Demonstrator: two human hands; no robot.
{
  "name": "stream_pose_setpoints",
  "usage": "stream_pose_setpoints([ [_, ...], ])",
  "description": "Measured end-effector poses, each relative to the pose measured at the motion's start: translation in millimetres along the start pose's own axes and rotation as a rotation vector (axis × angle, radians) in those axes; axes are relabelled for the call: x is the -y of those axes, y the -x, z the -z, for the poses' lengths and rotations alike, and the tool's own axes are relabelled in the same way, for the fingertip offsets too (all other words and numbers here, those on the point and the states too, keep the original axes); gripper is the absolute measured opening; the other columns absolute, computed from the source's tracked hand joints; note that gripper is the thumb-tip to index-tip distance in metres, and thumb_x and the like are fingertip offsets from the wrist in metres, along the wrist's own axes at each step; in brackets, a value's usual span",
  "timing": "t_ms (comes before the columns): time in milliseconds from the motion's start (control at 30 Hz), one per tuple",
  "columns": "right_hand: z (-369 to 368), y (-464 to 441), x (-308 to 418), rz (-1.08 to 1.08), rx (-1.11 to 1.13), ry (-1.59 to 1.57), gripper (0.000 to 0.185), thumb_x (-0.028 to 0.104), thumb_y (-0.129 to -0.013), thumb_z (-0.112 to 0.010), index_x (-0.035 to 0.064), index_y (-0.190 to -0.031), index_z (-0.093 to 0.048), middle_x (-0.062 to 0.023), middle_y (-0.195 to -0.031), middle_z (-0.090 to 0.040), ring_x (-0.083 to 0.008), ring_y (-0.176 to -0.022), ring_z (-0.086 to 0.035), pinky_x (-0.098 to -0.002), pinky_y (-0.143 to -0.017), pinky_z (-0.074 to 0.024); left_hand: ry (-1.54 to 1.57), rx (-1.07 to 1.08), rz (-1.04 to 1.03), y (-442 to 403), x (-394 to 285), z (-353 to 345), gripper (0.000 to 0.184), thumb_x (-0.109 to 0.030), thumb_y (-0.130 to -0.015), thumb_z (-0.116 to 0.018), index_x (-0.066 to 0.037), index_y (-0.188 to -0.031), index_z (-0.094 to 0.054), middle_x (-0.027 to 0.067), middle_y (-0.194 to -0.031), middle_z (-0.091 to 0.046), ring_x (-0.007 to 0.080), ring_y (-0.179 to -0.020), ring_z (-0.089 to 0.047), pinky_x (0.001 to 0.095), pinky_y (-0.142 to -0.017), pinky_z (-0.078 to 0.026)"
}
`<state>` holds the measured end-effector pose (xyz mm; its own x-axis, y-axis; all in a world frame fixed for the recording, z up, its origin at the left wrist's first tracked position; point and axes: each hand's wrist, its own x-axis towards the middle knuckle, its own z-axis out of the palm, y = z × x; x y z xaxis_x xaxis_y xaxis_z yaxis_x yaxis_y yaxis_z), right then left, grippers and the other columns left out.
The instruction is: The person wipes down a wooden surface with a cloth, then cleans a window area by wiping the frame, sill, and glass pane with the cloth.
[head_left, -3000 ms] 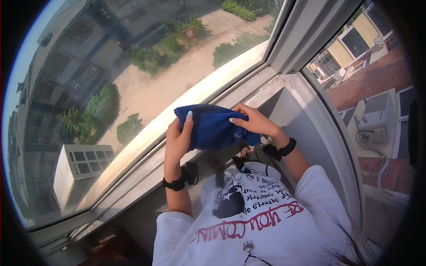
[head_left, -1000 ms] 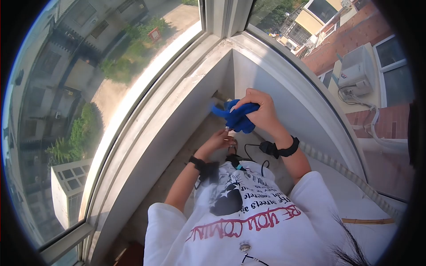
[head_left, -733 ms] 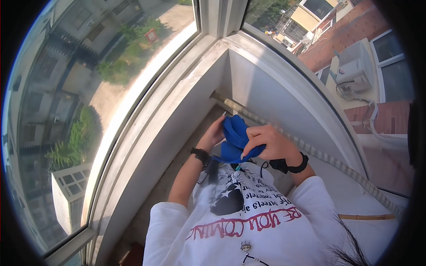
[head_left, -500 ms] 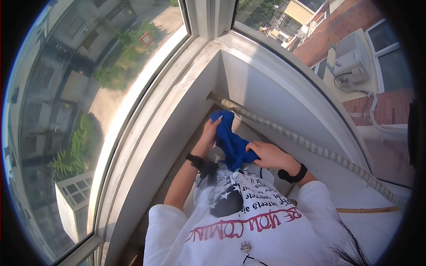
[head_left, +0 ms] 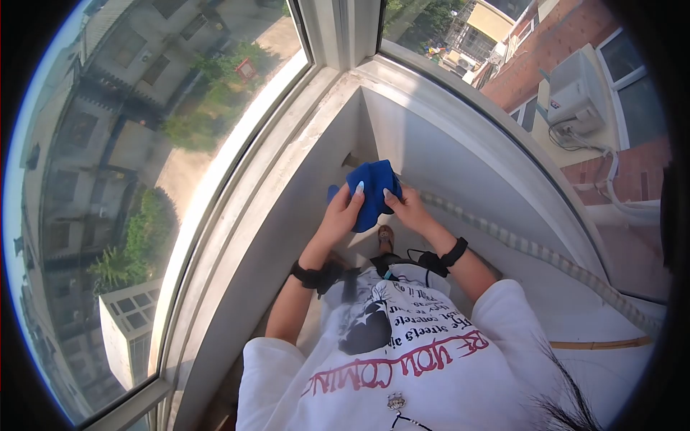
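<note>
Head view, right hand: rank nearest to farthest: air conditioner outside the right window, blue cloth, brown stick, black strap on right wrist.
1. Blue cloth: in the right hand's grip, left of its palm.
2. Black strap: just behind it, around the wrist.
3. Brown stick: lower right.
4. Air conditioner: upper right, beyond the glass.

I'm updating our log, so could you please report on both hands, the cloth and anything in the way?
Left hand and right hand gripping blue cloth. Cloth bunched between them. Nothing visibly in the way.
</note>
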<state>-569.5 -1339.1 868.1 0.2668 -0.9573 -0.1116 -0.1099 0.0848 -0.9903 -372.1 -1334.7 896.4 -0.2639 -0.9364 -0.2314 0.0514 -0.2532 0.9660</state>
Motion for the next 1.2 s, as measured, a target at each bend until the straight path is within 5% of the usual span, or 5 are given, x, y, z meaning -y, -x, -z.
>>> stream_pose_setpoints([
  [267,22,-9,-10,-0.135,-0.267,-0.359,0.033,0.034,-0.095,-0.060,0.0049,-0.081,-0.066,0.0041,-0.077,-0.061,-0.0034,-0.072,-0.051,-0.0221,-0.066,-0.0413,0.040,-0.128,0.083,32,-1,17,0.034,-0.027,-0.099,-0.054,0.003,-0.109,-0.064,0.0022,-0.086,-0.067,0.0070,-0.077,-0.058,0.0213,-0.072,-0.048],
  [567,44,30,40,-0.116,-0.412,-0.366,0.033,0.034,-0.094,-0.062,0.0019,-0.091,-0.068,0.0007,-0.083,-0.065,-0.0059,-0.076,-0.057,-0.0228,-0.071,-0.0454,0.120,-0.539,-0.161,110,13,50,0.022,-0.023,-0.101,-0.047,-0.004,-0.098,-0.057,-0.0027,-0.084,-0.057,0.0032,-0.074,-0.050,0.0207,-0.072,-0.044],
  [733,40,29,19,-0.192,-0.143,-0.067,0.035,0.036,-0.093,-0.063,0.0006,-0.093,-0.066,0.0019,-0.083,-0.063,-0.0048,-0.075,-0.054,-0.0221,-0.069,-0.0440,0.531,-0.079,0.548,99,34,38,0.029,-0.020,-0.098,-0.049,-0.002,-0.120,-0.056,0.0066,-0.106,-0.064,0.0128,-0.092,-0.062,0.0276,-0.083,-0.051],
  [967,49,14,24,-0.212,-0.214,-0.368,0.033,0.035,-0.094,-0.061,0.0026,-0.087,-0.066,0.0051,-0.079,-0.061,-0.0032,-0.077,-0.051,-0.0204,-0.069,-0.0408,0.608,-0.387,0.114,95,24,42,0.014,-0.010,-0.092,-0.051,-0.004,-0.103,-0.057,0.0030,-0.095,-0.064,0.0111,-0.085,-0.060,0.0250,-0.079,-0.048],
  [1200,66,40,4,-0.217,-0.247,0.150,0.041,0.037,-0.090,-0.066,-0.0013,-0.076,-0.067,0.0048,-0.066,-0.057,-0.0044,-0.063,-0.048,-0.0237,-0.058,-0.0408,0.173,-0.519,-0.013,149,-7,43,0.004,-0.008,-0.091,-0.057,-0.007,-0.087,-0.054,-0.0065,-0.081,-0.049,0.0021,-0.074,-0.042,0.0182,-0.069,-0.035],
])
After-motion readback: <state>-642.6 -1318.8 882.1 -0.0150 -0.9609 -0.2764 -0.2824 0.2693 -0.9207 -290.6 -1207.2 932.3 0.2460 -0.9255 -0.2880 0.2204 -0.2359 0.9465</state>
